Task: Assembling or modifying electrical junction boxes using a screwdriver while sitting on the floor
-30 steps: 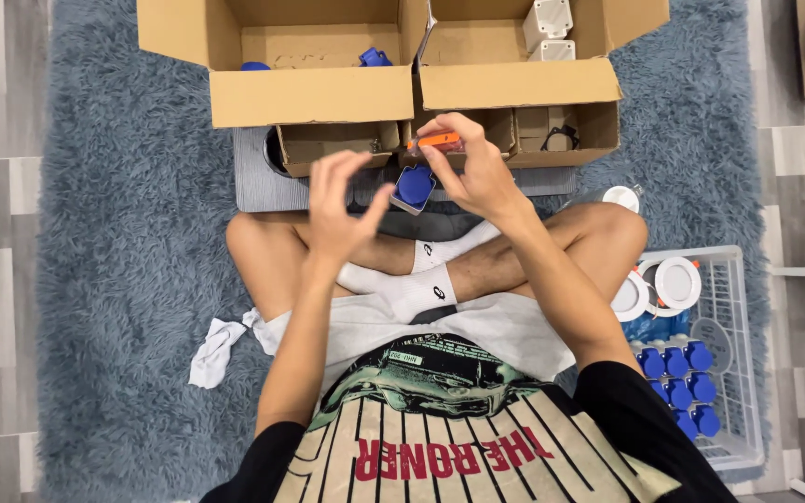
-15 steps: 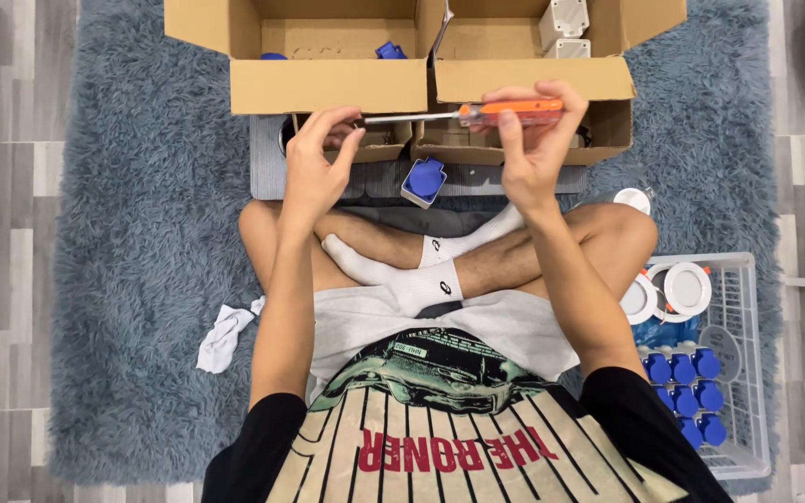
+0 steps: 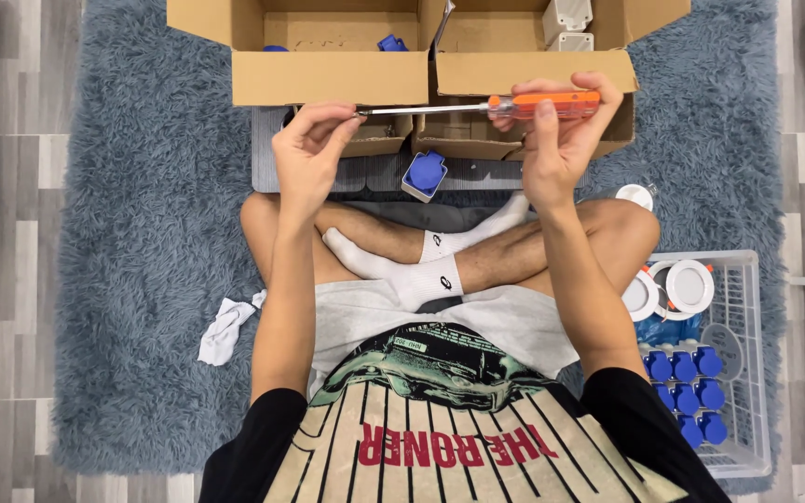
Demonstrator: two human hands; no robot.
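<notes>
Two boxes (image 3: 328,79) held blue and white parts; basket (image 3: 752,354) held blue caps (image 3: 687,391). R hand (image 3: 561,130) gripped screwdriver (image 3: 514,105) handle; L hand (image 3: 309,149) pinched tip.

Bright, even indoor light; sharp, shadowless.

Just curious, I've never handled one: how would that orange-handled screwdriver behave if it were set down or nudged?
The screwdriver looks stiff: its metal shaft stays straight, spanning between the left hand and right hand. Its rounded handle would probably roll on a hard floor, less so on the shaggy rug. It seems light, since fingertips alone carry it.
</notes>
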